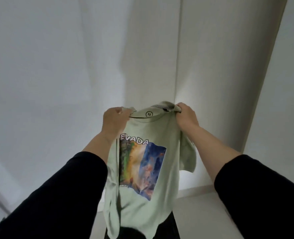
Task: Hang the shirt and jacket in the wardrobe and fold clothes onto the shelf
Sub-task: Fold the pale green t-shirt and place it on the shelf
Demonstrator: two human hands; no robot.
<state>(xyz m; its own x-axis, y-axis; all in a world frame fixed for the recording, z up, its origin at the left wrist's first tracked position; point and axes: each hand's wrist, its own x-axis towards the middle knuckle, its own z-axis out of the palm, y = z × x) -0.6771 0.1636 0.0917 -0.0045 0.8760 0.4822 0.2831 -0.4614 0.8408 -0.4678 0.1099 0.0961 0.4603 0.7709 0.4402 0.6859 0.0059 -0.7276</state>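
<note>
A pale green T-shirt [160, 135] with a colourful print and the word "NEVADA" hangs in front of me, its front towards me. My left hand [114, 121] grips its left shoulder beside the collar. My right hand [186, 116] grips its right shoulder. The shirt hangs straight down from both hands, one short sleeve drooping at the right. Both my arms wear dark sleeves. No hanger, jacket or shelf is in view.
White wall panels [56, 66] fill the view ahead, with a vertical seam [178, 57] behind the shirt. A white door or panel edge [267, 83] slants at the right. Pale floor [203, 213] lies below, and something dark [170, 228] shows under the shirt's hem.
</note>
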